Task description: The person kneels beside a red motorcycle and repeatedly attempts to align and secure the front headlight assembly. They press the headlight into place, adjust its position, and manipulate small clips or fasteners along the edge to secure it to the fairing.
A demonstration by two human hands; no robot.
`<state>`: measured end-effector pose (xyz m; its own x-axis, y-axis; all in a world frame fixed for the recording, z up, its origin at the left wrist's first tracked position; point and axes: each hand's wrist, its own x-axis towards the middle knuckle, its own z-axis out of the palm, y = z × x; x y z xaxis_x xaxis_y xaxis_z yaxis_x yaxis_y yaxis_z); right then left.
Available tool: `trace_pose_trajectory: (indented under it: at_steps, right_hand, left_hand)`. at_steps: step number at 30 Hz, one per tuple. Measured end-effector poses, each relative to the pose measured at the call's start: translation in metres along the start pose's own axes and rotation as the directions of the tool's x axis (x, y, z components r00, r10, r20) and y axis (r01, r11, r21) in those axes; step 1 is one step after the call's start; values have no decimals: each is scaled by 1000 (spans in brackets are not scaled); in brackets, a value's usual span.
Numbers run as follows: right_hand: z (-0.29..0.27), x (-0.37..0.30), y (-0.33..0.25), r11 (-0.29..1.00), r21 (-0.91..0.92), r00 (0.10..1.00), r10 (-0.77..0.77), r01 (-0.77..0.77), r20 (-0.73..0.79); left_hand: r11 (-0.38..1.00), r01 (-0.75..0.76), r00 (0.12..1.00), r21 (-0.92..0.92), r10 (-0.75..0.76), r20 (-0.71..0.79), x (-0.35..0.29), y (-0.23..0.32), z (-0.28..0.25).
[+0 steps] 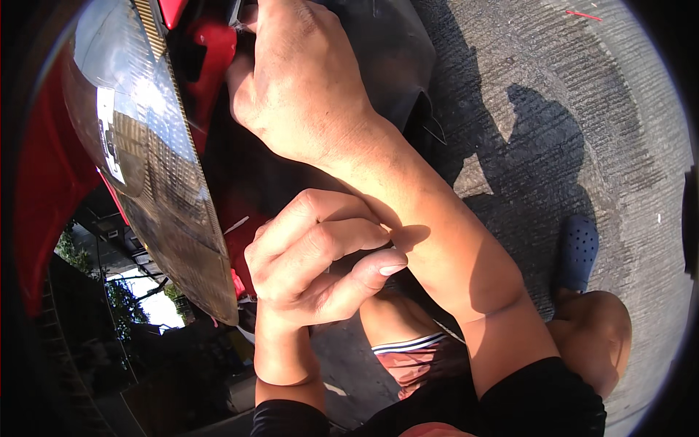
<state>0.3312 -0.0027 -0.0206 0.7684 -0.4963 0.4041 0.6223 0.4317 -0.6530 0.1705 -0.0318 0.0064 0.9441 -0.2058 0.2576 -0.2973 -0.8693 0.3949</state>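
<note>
My right hand (302,80) reaches into the gap behind a large clear-lensed headlight (156,138) on a red vehicle. Its fingers are curled beside a red metal bracket (217,51); the fingertips and whatever they grip are hidden. Lower down, my left hand (317,255) is raised below my right forearm, fingers bent and thumb drawn close to the fingertips. Anything between them is too small or hidden to make out. A yellowish strip runs along the headlight's edge, and a white label (109,135) is stuck to its lens.
A dark plastic panel (389,51) hangs beyond my right wrist. Red bodywork (54,160) curves along the left. Grooved concrete ground (633,146) lies at right, with my shadow across it and a blue perforated clog (579,251) on a foot. A thin red strip (582,14) lies farther off.
</note>
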Motion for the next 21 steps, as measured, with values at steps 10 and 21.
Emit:
trace_pose_trajectory:
  at_steps: [10,21]
  right_hand:
    - [-45,13,14,993,-72,863,116,-92,491]
    - [-29,2,20,980,-191,938,116,-54,328]
  left_hand:
    - [1000,-16,995,-22,18,95,7,3,2]
    - [998,-41,992,-50,46,114,2,-5,4]
